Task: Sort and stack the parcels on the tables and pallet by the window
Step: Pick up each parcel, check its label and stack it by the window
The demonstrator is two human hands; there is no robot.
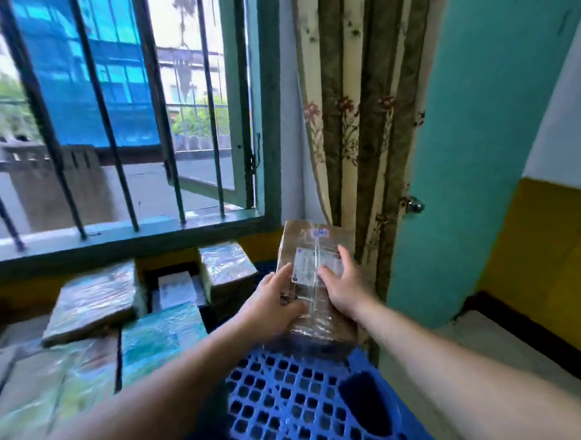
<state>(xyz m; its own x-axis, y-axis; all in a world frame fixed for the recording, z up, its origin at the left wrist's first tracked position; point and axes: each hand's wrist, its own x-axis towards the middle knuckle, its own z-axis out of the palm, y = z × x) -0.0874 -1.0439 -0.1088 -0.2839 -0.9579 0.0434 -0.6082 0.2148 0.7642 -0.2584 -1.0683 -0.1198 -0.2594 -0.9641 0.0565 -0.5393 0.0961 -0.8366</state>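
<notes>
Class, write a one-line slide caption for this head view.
Both hands, left hand and right hand, hold a taped parcel above the blue pallet.

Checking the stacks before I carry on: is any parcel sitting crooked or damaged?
The flat parcel left of the dark gap lies skewed, overhanging the parcels beneath. No damage is visible. Both hands hold the labelled parcel over the blue pallet.

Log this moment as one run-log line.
step: placing parcel | left hand and right hand: gripping taped parcel | location: over blue pallet
</notes>
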